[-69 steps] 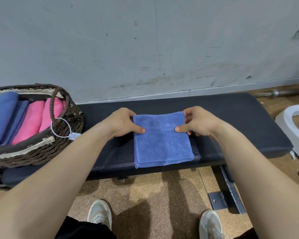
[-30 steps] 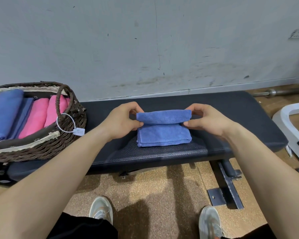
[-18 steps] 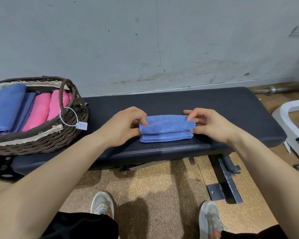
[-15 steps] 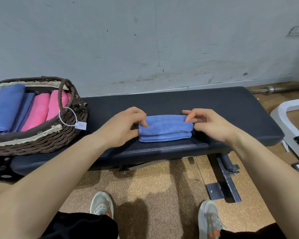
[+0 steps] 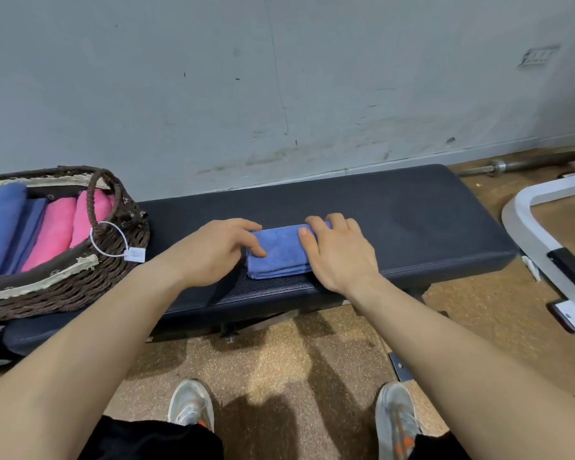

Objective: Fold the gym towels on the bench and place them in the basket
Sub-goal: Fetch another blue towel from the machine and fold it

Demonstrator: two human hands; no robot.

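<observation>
Nearest the person, pale shoes (image 5: pixel 190 406) stand on the floor. Beyond them, the left hand (image 5: pixel 219 250) and right hand (image 5: pixel 339 254) lie flat with their fingers nearly straight. They grip nothing and press on the folded blue towel (image 5: pixel 279 255), which lies under and between the fingertips on the bench (image 5: pixel 412 220). Well left of the left fingers, the basket (image 5: pixel 63 293) holds rolled blue towels (image 5: pixel 0 227) and pink towels (image 5: pixel 58 227).

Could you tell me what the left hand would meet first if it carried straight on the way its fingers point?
The folded blue towel: the left hand touches its left end on the bench. Beyond the towel, it would probably meet the right hand, which rests on the towel's other end.
</observation>
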